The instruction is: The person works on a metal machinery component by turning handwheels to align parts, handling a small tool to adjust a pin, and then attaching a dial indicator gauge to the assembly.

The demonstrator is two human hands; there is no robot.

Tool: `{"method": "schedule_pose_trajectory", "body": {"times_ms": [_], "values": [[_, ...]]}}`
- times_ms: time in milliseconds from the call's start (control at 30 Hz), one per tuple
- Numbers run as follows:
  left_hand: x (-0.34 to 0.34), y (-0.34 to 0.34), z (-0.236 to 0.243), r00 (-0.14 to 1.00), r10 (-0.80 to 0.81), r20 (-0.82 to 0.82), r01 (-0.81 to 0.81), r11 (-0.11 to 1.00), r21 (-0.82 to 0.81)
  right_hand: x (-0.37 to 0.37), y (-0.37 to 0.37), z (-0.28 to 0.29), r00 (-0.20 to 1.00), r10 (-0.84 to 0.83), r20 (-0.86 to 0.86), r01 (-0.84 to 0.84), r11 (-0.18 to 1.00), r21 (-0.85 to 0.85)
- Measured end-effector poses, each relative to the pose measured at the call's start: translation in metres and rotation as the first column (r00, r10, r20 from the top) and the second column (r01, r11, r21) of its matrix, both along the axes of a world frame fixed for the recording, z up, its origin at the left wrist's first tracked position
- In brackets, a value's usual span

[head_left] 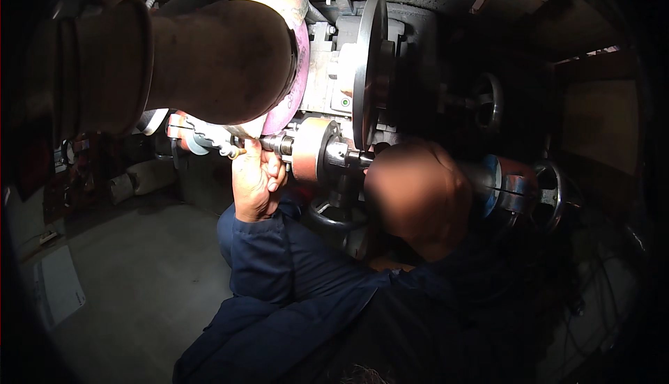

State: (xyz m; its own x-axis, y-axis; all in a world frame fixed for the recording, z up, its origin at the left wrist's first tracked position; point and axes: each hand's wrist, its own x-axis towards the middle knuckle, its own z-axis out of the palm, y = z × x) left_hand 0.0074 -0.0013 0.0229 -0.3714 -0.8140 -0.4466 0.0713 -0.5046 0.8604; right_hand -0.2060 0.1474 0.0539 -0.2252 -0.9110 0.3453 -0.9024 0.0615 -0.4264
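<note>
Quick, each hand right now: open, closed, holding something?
Left hand: fingers curled beside the metal shaft; grip unclear.
Right hand: blurred, can't tell.

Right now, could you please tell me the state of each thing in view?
Bare left hand: fingers bent, at silvery metal spindle; grip unclear.
Orange-brown metal drum: on its side, in line with spindle.
Pink round grinding wheel: partly hidden; spinning unclear.
Thin dark grey disc: upright, nearly edge-on.
Grey metal handwheel, far right: upright.

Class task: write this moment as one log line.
Left hand: fingers at metal shaft | Right hand: blurred, grip unclear | Nearby: brown round part, pink wheel, dark disc
</note>
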Motion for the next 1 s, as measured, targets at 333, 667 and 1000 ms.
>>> {"method": "schedule_pose_trajectory", "body": {"times_ms": [333, 667, 1000], "values": [[0.0, -0.004, -0.009, 0.998, -0.033, -0.057, 0.034, 0.999, 0.008, -0.065, 0.119, 0.098, 0.985, -0.161, -0.059, 0.154, 0.981, -0.115], [0.012, -0.004, -0.002, 0.998, -0.052, -0.029, 0.05, 0.998, -0.036, -0.249, 0.086, -0.092, 0.438, -0.458, 0.774, -0.036, 0.851, 0.524], [-0.003, -0.002, 0.005, 0.997, 0.014, 0.079, -0.013, 1.0, -0.011, -0.209, 0.075, -0.14, 0.925, -0.267, 0.269, 0.011, 0.729, 0.685]]}}
